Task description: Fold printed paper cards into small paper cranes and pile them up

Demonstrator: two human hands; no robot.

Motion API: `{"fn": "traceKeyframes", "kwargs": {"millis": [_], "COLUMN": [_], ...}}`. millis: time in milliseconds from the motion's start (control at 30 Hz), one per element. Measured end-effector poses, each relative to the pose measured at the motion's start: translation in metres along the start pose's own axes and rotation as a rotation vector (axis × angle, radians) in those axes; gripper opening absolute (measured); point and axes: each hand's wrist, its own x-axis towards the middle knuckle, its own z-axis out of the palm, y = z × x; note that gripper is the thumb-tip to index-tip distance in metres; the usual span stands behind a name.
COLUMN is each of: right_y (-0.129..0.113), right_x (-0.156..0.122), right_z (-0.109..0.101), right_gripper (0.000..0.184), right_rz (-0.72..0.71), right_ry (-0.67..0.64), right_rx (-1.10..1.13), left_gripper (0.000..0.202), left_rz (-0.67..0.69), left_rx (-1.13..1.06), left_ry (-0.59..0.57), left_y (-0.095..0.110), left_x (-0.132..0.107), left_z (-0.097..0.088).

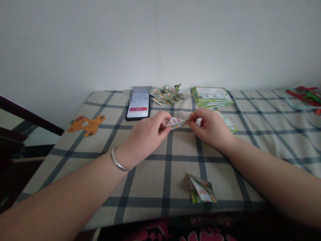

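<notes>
Between my two hands, a folded piece of printed paper (pixel 177 123) is held just above the checked tablecloth, its pointed end toward the right. My left hand (pixel 150 130) pinches its wider left end between thumb and fingers. The tip is pinched by my right hand (pixel 209 125), whose fingers partly cover it. Behind my right hand lies a loose printed sheet (pixel 227 120), partly hidden. Nearer to me, a second folded paper piece (pixel 202 189) rests by the table's front edge.
A phone (pixel 138 107) with its screen lit lies at the back, beside a pile of folded paper pieces (pixel 169 93). A stack of printed sheets (pixel 213 95) is right of them. At far right is a clear tray (pixel 292 102) with red and green items. The checked tablecloth (pixel 145 197) bears a bear picture (pixel 86 125).
</notes>
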Motion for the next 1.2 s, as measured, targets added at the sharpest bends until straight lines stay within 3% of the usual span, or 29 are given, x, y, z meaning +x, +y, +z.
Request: {"fn": "traceKeyframes", "kwargs": {"millis": [233, 367, 433, 533, 667, 1067, 1200], "right_y": [0.0008, -0.0007, -0.0024, -0.0049, -0.0069, -0.0059, -0.0054], "right_x": [0.0026, 0.0017, 0.0001, -0.003, -0.0059, -0.0043, -0.0048], "right_z": [0.0002, 0.0011, 0.0024, 0.0052, 0.0082, 0.0078, 0.0077], "right_gripper": [0.004, 0.006, 0.007, 0.002, 0.018, 0.036, 0.03], "right_rz": [0.092, 0.113, 0.083, -0.011, -0.092, -0.16, -0.17], "right_ry": [0.0, 0.049, 0.044, -0.064, -0.177, -0.207, -0.19], "right_rx": [-0.03, -0.058, -0.074, -0.064, -0.035, 0.012, 0.008], "left_gripper": [0.043, 0.043, 0.039, 0.032, 0.017, 0.022, 0.02], "left_rz": [0.009, 0.025, 0.058, 0.087, 0.071, 0.08, 0.085], "left_rx": [-0.058, -0.071, -0.072, -0.102, -0.107, -0.092, -0.11], "left_ry": [-0.03, -0.043, -0.044, -0.046, -0.05, -0.048, -0.076], "left_y": [-0.0026, -0.0007, 0.001, 0.0034, 0.0051, 0.005, 0.0067], "left_x": [-0.002, -0.0037, -0.0034, -0.0016, 0.0004, -0.0012, -0.0013], "left_z": [0.0039, 0.0055, 0.0056, 0.0049, 0.0034, 0.0046, 0.0035]}}
